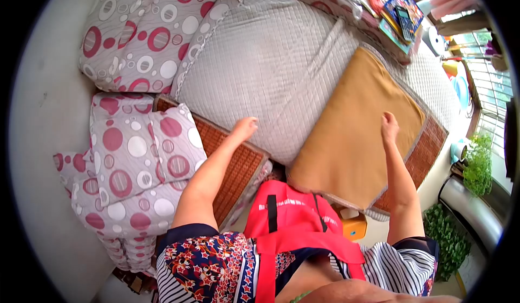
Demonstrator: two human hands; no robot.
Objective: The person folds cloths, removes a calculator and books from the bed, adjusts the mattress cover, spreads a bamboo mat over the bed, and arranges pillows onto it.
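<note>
My left hand is over the near edge of the grey quilted bed cover, close to a brown woven mat. Its fingers are curled together, and I cannot make out anything in them. Over the tan cloth on the right is my right hand, its fingers also curled; whether it pinches anything is hidden. The tan cloth lies flat on another part of woven mat. Left of my left arm, a folded bundle of circle-patterned bedding rests on the mat's far left end.
More circle-patterned bedding lies at the upper left. Books and a dark calculator are at the top right. A red bag hangs at my front. Green plants stand by the window at the right.
</note>
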